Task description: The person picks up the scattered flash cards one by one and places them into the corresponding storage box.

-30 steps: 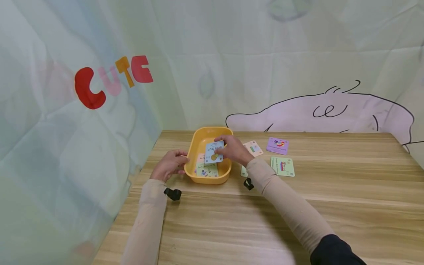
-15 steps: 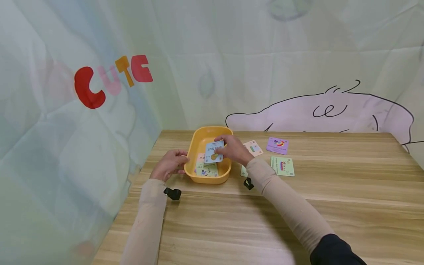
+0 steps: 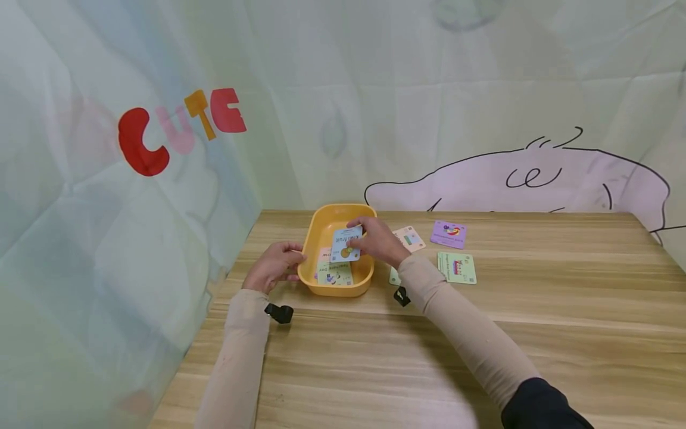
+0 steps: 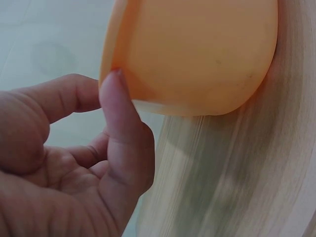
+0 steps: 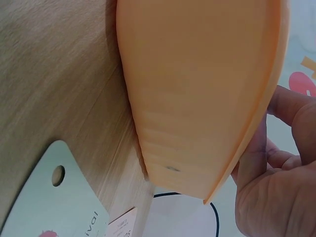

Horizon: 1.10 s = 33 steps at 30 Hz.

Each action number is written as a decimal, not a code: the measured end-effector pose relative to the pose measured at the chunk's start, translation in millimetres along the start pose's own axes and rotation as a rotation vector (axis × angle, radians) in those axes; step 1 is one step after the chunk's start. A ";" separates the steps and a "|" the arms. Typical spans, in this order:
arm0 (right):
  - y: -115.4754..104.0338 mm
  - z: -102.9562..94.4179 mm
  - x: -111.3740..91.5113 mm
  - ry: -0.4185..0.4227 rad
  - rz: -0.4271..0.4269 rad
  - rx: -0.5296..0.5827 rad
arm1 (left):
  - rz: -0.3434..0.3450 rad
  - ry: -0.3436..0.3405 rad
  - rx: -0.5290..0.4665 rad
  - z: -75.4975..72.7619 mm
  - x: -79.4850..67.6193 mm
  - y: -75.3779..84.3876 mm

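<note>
A yellow plastic tray [image 3: 336, 291] stands on the wooden table. My left hand [image 3: 274, 266] pinches its left rim between thumb and finger, the thumb [image 4: 118, 94] plain in the left wrist view. Over the tray's inside, my right hand [image 3: 377, 240] holds a blue "kiwi fruit" card [image 3: 343, 251] by its right side. Beneath that card lie a green "Teachers Day" card [image 3: 334, 276] and a pink card [image 3: 324, 255], both partly covered. The right wrist view shows the tray's outer wall [image 5: 197, 89] and the right hand [image 5: 276, 158] past its rim; the blue card is hidden there.
Right of the tray lie a peach card [image 3: 411, 238], a purple card [image 3: 449, 234] and a green dragon boat card [image 3: 458, 268]. A pale green card [image 3: 394, 277] is mostly behind the right wrist. Printed cloth [image 3: 455, 107] hangs behind and left of the table.
</note>
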State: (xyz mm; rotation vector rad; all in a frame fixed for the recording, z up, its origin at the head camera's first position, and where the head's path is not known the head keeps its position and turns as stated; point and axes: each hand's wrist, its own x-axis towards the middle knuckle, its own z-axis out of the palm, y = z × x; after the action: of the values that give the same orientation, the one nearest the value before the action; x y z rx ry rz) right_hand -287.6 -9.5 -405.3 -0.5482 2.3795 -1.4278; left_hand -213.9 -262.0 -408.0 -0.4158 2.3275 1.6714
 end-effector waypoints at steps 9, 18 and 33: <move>-0.6 -0.5 -0.9 0.006 -0.002 0.000 | 0.000 0.006 -0.004 0.0 1.2 -0.7; 0.2 -0.4 0.6 0.002 -0.005 0.008 | 0.000 0.000 -0.014 -0.6 2.6 -1.1; -1.1 0.4 -0.2 0.005 0.009 0.013 | 0.007 -0.003 -0.018 -0.6 3.0 -1.4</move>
State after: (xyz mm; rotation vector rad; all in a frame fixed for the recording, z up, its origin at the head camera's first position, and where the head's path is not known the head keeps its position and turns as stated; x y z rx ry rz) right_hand -287.1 -10.1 -404.5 -0.5303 2.3716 -1.4414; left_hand -216.2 -263.2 -410.0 -0.4084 2.3156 1.6967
